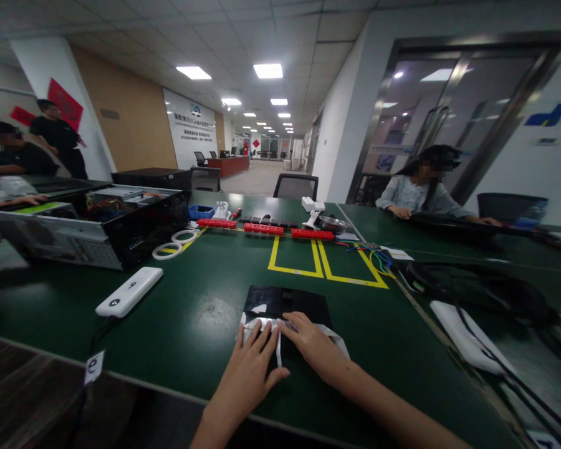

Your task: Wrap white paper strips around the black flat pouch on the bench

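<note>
A flat black square item (pixel 285 302) in a clear, shiny plastic wrapper (pixel 337 340) lies on the green table (pixel 191 324) near its front edge. My left hand (pixel 252 365) rests flat on the wrapper's near left part, fingers stretched out and apart. My right hand (pixel 314 346) lies beside it on the wrapper's near middle, fingers extended and pressing the plastic. Neither hand is closed round anything.
A white oblong device (pixel 128 291) with a cable lies to the left. An open computer case (pixel 93 227) stands at the far left with white tape rings (pixel 175 244) beside it. Red strips (pixel 264 228), yellow floor-tape outlines (pixel 325 265), coloured wires (pixel 376 255) and black cables (pixel 472 287) lie further back and right. People sit at both sides.
</note>
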A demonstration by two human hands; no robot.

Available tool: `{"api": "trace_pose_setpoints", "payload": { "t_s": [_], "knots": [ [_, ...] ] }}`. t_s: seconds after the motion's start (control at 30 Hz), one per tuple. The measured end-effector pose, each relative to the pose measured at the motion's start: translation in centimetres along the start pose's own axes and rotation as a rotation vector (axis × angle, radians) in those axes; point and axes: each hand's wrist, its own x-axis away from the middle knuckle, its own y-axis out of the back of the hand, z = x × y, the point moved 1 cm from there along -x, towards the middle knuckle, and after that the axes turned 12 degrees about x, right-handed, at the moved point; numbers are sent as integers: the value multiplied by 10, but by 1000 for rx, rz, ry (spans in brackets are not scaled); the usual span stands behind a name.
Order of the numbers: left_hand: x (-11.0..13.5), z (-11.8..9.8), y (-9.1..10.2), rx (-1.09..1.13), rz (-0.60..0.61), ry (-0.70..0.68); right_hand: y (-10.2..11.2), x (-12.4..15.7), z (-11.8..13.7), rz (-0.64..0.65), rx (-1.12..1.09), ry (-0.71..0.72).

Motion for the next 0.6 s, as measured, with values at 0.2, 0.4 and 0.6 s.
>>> {"api": "trace_pose_setpoints", "payload": {
  "t_s": [0.2,0.4,0.6],
  "knots": [
    [1,4,2,2,30,23,10,3,-14,85,-17,140],
    [1,2,1,27,21,27,21,9,-25,124,-95,153],
    [0,2,1,10,47,19,30,8,-26,193,-204,141]
  ]
}}
